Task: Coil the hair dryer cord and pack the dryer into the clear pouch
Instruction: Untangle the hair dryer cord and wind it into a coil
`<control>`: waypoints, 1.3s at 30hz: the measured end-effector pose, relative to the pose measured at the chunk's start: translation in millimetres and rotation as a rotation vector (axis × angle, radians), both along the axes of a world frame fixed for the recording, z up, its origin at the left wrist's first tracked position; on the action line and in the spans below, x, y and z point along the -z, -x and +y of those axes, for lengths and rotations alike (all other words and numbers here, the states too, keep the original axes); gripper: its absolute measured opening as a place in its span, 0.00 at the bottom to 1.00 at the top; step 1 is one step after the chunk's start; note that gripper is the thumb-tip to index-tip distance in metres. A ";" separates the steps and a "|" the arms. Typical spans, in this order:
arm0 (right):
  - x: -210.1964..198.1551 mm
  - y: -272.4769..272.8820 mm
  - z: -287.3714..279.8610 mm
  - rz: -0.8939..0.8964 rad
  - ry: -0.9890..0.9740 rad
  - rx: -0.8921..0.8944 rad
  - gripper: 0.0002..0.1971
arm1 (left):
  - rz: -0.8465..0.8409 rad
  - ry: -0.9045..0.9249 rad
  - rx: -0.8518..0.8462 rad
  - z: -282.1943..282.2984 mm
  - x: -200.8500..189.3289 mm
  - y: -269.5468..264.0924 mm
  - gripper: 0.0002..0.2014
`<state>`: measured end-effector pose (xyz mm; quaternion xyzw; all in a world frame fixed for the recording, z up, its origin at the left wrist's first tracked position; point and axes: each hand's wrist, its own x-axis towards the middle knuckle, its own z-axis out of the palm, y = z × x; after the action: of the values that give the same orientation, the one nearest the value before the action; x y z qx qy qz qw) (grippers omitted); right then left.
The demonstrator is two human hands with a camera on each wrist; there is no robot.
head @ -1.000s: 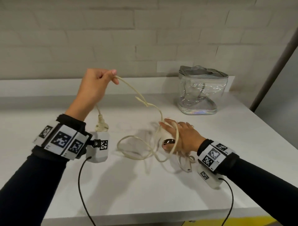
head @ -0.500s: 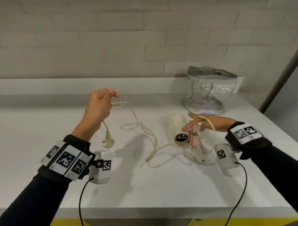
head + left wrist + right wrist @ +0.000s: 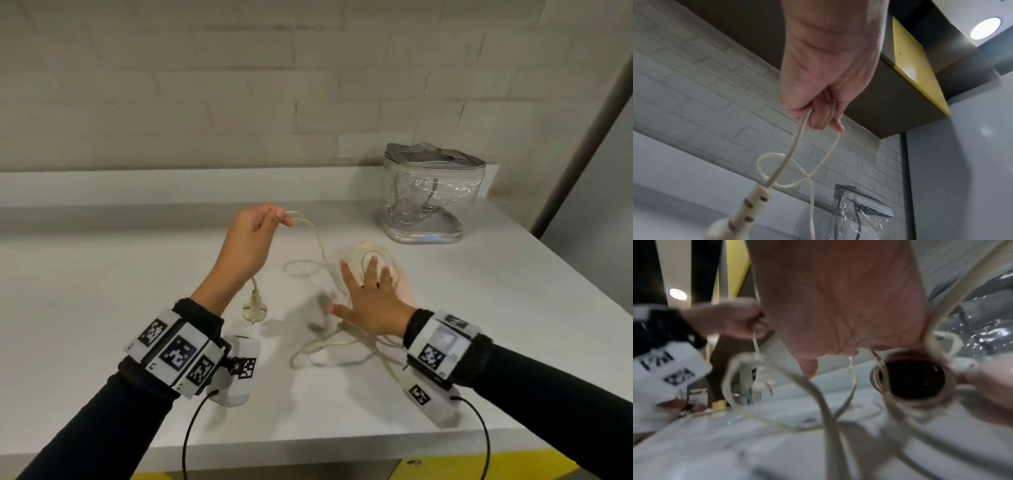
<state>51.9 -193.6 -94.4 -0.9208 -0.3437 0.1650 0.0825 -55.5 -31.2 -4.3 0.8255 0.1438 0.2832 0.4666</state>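
Observation:
My left hand [image 3: 279, 221] is raised over the white table [image 3: 120, 274] and pinches a small loop of the cream cord [image 3: 320, 245]. The plug [image 3: 254, 309] dangles below that hand. The left wrist view shows the fingers [image 3: 819, 119] curled round the cord [image 3: 795, 146], with the plug [image 3: 748, 209] hanging close to the camera. My right hand [image 3: 368, 277] lies flat with spread fingers on the pale hair dryer [image 3: 406, 291]. Turns of cord lie round those fingers. The dryer's dark nozzle [image 3: 913, 378] sits under the palm [image 3: 838, 305]. The clear pouch [image 3: 432, 195] stands at the back right.
Loose cord [image 3: 329, 347] sprawls on the table in front of the right hand. A brick wall [image 3: 239, 85] with a low ledge runs behind. The table's right edge [image 3: 565, 270] slants away past the pouch. A dark cabinet with a yellow side [image 3: 920, 73] hangs overhead.
My right hand has swung from right of the dryer back on top of it, bringing cord turns along. The left hand still pinches the cord and has drifted slightly toward the dryer.

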 end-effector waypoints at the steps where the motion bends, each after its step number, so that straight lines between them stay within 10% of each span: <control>1: 11.6 -6.8 2.7 -0.060 0.046 -0.013 0.41 | 0.006 -0.030 0.013 -3.2 -0.8 1.2 0.16; 8: 25.1 -67.8 5.9 -0.138 0.188 -0.157 0.39 | 0.020 -0.071 0.071 -6.4 -6.2 15.6 0.16; 14: -57.4 -54.6 -18.8 0.095 0.175 -0.193 0.32 | -0.004 0.040 0.045 -4.5 -5.4 21.8 0.16; 19: -134.4 -15.9 -16.1 0.028 -0.239 -0.263 0.31 | -0.037 0.330 0.134 -14.3 -10.3 21.6 0.17; 27: -135.9 19.2 44.9 -0.013 -0.578 -0.424 0.13 | 0.291 0.709 0.383 -33.3 -43.5 18.5 0.23; 39: -106.5 -18.3 65.0 0.058 -0.909 -0.336 0.13 | -0.220 0.511 0.300 -39.4 -50.2 9.9 0.18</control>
<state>70.2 -128.6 12.1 -0.7183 -0.5227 0.0349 0.4579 -65.4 -70.6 45.9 0.6580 0.0356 0.2536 0.7081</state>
